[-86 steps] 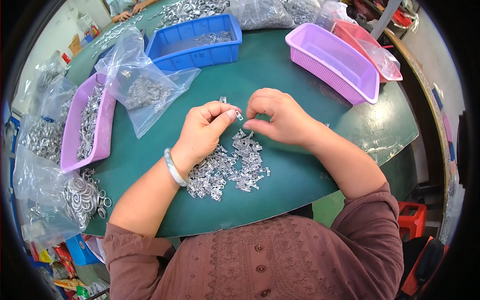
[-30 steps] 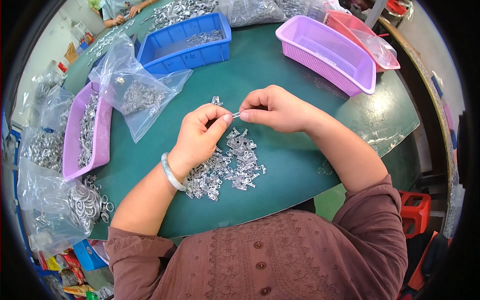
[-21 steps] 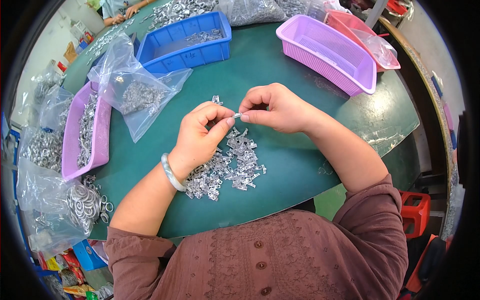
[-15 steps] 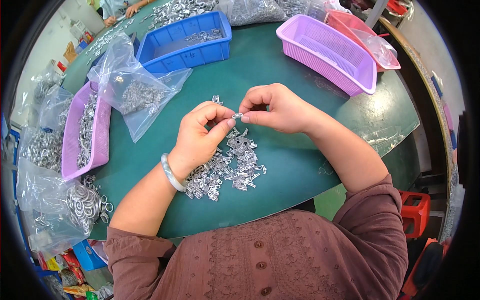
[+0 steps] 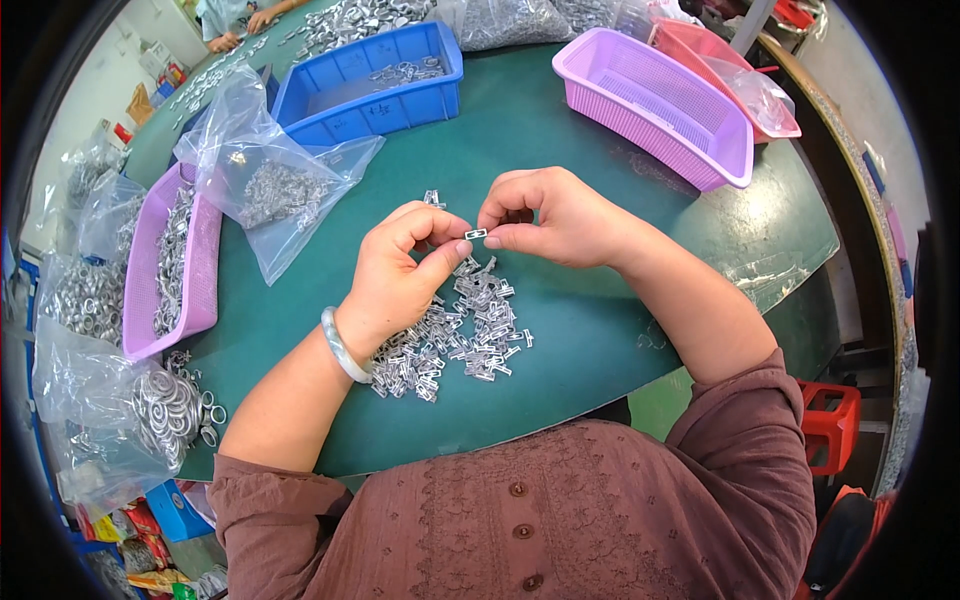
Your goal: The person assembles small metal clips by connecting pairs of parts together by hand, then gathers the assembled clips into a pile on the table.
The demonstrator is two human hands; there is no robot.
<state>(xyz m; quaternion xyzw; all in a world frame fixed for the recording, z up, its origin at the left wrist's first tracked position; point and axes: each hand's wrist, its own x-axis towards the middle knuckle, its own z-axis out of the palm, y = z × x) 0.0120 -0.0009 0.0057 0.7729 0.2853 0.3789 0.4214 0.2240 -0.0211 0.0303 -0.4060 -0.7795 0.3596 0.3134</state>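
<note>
Now metal clip (image 5: pixel 476 234) between both hands' fingertips.

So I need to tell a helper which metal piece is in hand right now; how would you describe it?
On the round green table, find the heap of small metal pieces before the person. Just above it, left hand and right hand pinch one small metal piece, the only one lifted off the heap.

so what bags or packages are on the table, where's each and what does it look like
Clear plastic bag: left of the hands, crumpled, holding small silvery parts.
Clear bag of metal rings: table's near left edge, bulging.
Clear bags: far left, silvery pieces inside.
Clear bag: in the red basket, far right.
</note>
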